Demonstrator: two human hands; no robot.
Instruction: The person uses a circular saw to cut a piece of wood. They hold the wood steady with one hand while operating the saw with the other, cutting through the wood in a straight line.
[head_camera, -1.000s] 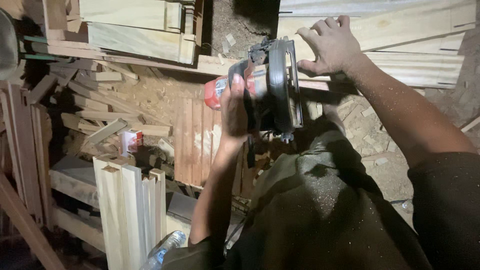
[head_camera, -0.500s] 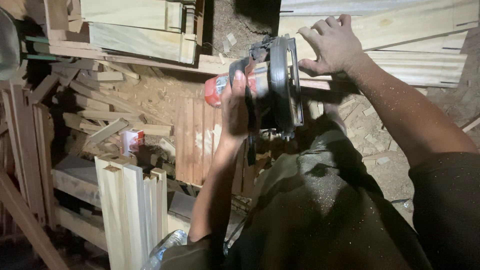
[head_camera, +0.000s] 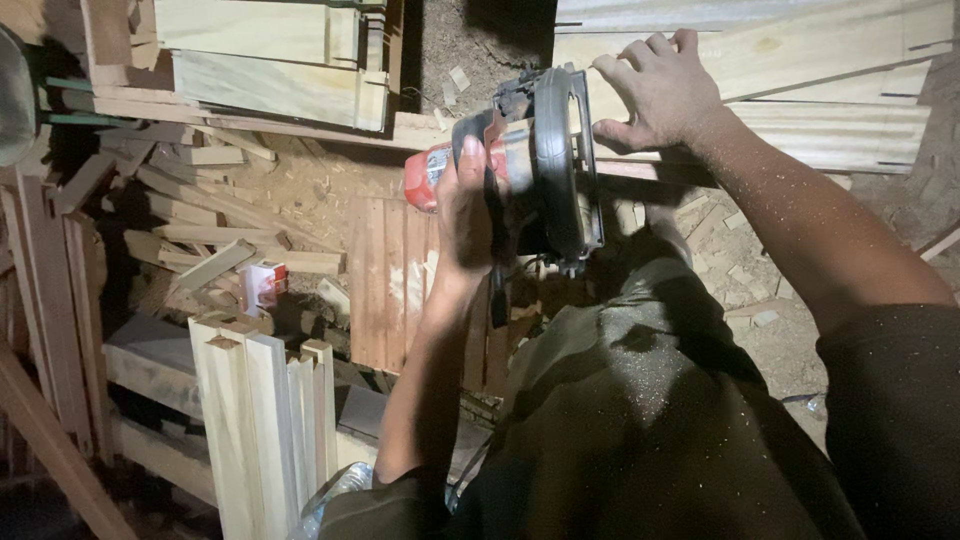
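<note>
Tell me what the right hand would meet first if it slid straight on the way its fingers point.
The right hand lies flat on a pale wooden plank, fingers pointing up-frame. Sliding on, it would probably cross more of that plank, then the next board beyond; depth is unclear.

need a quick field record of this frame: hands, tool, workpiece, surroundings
left hand: left hand gripping the circular saw by its handle
right hand: right hand pressed flat on the pale plank, fingers spread
tool: circular saw, red and black, blade guard facing the right hand
workpiece: pale plank lying among other boards at top right
surroundings: upright wood strips at lower left; offcuts and sawdust on the ground
clothing: dark trousers dusted with sawdust
</note>
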